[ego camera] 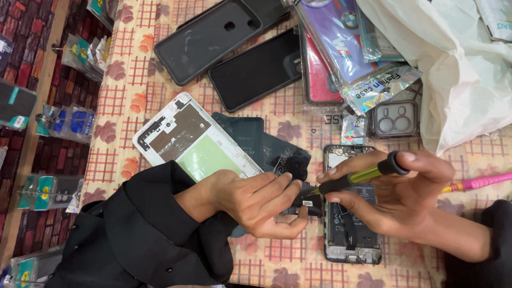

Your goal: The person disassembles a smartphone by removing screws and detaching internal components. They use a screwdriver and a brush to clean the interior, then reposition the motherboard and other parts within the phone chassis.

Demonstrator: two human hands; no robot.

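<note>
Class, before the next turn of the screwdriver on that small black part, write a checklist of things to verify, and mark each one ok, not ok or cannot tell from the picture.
1. Small black part pinched firmly in the left hand: ok.
2. Screwdriver gripped by the right hand, a finger on its black cap: ok.
3. Tip seated in a screw head: cannot tell, the fingers hide it.
4. Opened phone lying flat on the patterned cloth under the hands: ok.
5. White phone frame out of the tool's way: ok, it lies apart, partly under the left sleeve.
6. Loose screws kept safe: cannot tell, none are visible.
</note>
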